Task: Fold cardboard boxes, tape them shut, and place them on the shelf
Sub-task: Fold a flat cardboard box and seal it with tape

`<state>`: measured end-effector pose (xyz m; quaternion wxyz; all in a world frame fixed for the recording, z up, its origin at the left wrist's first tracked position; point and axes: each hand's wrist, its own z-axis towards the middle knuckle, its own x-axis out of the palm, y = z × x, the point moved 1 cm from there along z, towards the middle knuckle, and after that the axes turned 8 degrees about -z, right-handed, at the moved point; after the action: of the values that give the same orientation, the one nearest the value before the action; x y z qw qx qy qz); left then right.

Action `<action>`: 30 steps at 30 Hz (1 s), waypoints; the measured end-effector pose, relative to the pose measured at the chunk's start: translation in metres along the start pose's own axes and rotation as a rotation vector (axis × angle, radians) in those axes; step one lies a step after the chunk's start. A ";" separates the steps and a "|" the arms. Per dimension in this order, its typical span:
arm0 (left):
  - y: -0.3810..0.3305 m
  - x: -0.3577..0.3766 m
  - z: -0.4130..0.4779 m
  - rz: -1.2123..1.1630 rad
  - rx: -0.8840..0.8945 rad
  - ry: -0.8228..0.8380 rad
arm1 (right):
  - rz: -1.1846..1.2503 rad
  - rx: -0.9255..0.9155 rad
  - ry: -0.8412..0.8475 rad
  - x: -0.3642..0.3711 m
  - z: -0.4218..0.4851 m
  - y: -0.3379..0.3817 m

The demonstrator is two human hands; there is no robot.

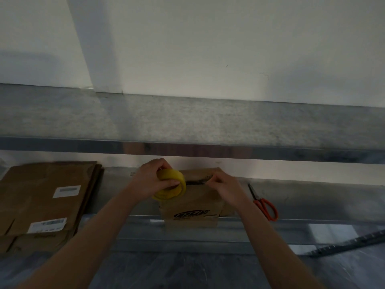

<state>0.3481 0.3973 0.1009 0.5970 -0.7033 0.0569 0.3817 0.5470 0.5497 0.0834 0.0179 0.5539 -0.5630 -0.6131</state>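
Both hands flank the brown cardboard box (193, 203) along its left-right seam (195, 181): the left hand (150, 180) fingers (169, 182) grip the yellow tape roll (179, 178), and the right hand (226, 185) fingers (214, 179) pinch the tape end (208, 180).

Matt brown cardboard box (191, 202), glossy yellow tape roll (171, 185), brushed-metal shelf (312, 192).

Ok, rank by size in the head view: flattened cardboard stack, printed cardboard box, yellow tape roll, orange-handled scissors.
Flattened brown cardboard stack
Printed brown cardboard box
Yellow tape roll and orange-handled scissors look alike
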 end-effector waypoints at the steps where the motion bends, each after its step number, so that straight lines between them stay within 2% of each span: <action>1: 0.001 0.002 0.000 0.003 -0.003 0.008 | -0.008 0.023 0.015 0.001 -0.001 0.000; 5: 0.003 0.008 0.001 0.011 -0.017 0.012 | -0.029 0.060 0.026 0.001 0.000 -0.006; 14: -0.014 0.016 0.016 0.195 0.156 -0.001 | 0.017 0.097 -0.024 0.005 0.012 -0.015; 23: 0.004 0.027 0.035 0.084 0.027 0.073 | 0.058 0.092 -0.032 0.008 0.015 -0.030; 30: 0.015 0.036 0.033 0.145 0.049 0.061 | 0.028 0.092 -0.064 -0.019 0.020 -0.038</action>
<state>0.3503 0.4357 0.0674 0.5828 -0.6940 0.1351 0.4006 0.5634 0.5889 0.0639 -0.0173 0.5264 -0.5985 -0.6037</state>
